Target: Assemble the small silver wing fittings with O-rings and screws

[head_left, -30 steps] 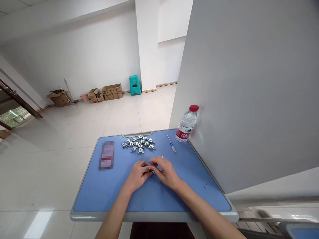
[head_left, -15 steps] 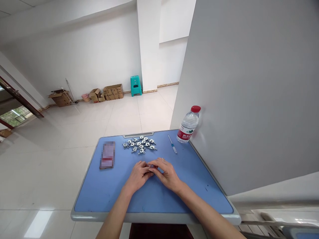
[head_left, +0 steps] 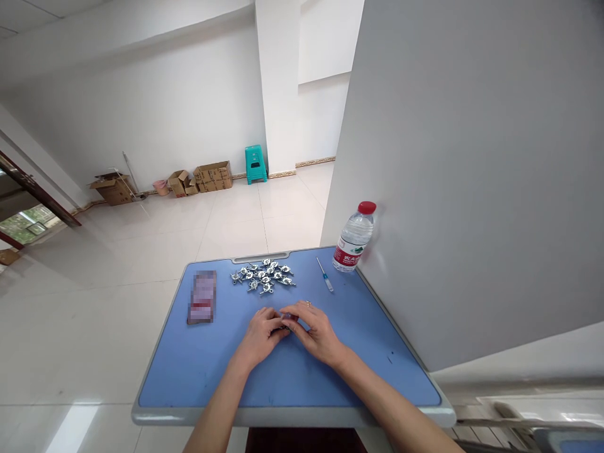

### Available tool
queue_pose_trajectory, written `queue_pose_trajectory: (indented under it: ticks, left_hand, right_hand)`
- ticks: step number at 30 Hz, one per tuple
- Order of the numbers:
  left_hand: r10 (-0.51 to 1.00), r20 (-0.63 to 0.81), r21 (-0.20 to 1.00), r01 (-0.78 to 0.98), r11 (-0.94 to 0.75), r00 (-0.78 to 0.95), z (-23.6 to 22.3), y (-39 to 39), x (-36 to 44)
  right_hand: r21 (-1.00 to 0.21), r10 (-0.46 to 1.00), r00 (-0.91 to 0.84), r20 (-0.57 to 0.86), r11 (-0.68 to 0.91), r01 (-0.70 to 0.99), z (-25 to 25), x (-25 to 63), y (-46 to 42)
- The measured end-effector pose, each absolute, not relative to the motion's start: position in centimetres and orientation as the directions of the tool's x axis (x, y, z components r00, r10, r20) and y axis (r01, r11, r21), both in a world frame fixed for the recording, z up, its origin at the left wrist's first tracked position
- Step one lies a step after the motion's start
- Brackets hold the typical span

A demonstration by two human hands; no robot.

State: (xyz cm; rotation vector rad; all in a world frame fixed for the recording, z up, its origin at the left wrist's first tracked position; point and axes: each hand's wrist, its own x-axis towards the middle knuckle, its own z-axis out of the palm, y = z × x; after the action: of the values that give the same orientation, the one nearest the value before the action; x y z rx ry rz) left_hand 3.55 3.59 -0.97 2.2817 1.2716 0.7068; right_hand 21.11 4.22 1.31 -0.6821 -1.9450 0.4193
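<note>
Over the middle of the table, my left hand [head_left: 262, 335] and my right hand [head_left: 315, 329] meet fingertip to fingertip. My right thumb and fingers close round a small clear-and-reddish piece [head_left: 287, 317], mostly covered by the fingers, its kind unclear. The left fingers are curled and pressed together against it; what lies inside them is hidden. Just beyond my hands lies a loose pile of small silvery metal fittings [head_left: 267, 275] with rings and pins. To the right of the pile rests a small screwdriver [head_left: 325, 277] with a clear and blue handle.
On the blue table [head_left: 226, 384] a blurred-out flat oblong [head_left: 202, 296] lies at the left. A water bottle [head_left: 353, 239] with a red cap stands at the back right corner, beside a grey panel [head_left: 453, 189]. Cardboard boxes [head_left: 213, 176] and a teal stool [head_left: 255, 165] are by the far wall.
The whole view has shifted slightly. Both hands keep nearly the same pose at the same spot, and the objects on the table stay in place.
</note>
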Motion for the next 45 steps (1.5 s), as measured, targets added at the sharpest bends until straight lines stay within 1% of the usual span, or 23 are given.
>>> queue_pose_trajectory:
  ticks: [5, 16, 20, 23, 28, 32, 36, 39, 45]
  left_hand:
    - [0.874, 0.223, 0.597, 0.648, -0.473, 0.432, -0.91, 3.6, 3.61]
    - [0.875, 0.207, 0.587, 0.661, -0.468, 0.437, -0.63, 3.51, 3.67]
    - [0.869, 0.206, 0.583, 0.657, -0.479, 0.45, -0.66, 3.63, 3.59]
    - [0.864, 0.214, 0.576, 0.656, -0.488, 0.455, -0.73, 3.7, 3.53]
    - [0.863, 0.222, 0.578, 0.652, -0.492, 0.454, -0.69, 3.77, 3.51]
    - [0.86, 0.235, 0.578, 0.646, -0.498, 0.453, -0.74, 3.91, 3.49]
    - [0.858, 0.243, 0.562, 0.655, -0.505, 0.453, -0.9, 4.03, 3.45]
    - [0.861, 0.235, 0.576, 0.65, -0.497, 0.45, -0.9, 4.0, 3.46]
    - [0.863, 0.219, 0.612, 0.624, -0.486, 0.456, -0.61, 3.83, 3.47]
  right_hand:
    - [-0.544, 0.612, -0.378, 0.694, 0.791, 0.28, 1.28, 20.98, 4.29]
    - [-0.535, 0.612, -0.362, 0.703, 0.791, 0.298, 1.38, 20.97, 4.21]
    - [-0.54, 0.608, -0.362, 0.707, 0.794, 0.279, 1.54, 21.01, 4.22]
    - [-0.559, 0.63, -0.369, 0.683, 0.777, 0.291, 1.56, 21.05, 4.22]
    - [-0.555, 0.635, -0.389, 0.667, 0.772, 0.308, 1.38, 20.98, 4.25]
    - [-0.576, 0.658, -0.428, 0.619, 0.751, 0.322, 1.52, 20.92, 4.28]
    - [-0.592, 0.655, -0.445, 0.611, 0.751, 0.292, 1.99, 21.03, 4.31]
    - [-0.595, 0.65, -0.454, 0.609, 0.753, 0.281, 2.12, 21.18, 4.38]
    - [-0.56, 0.652, -0.416, 0.634, 0.758, 0.334, 1.28, 21.17, 4.58]
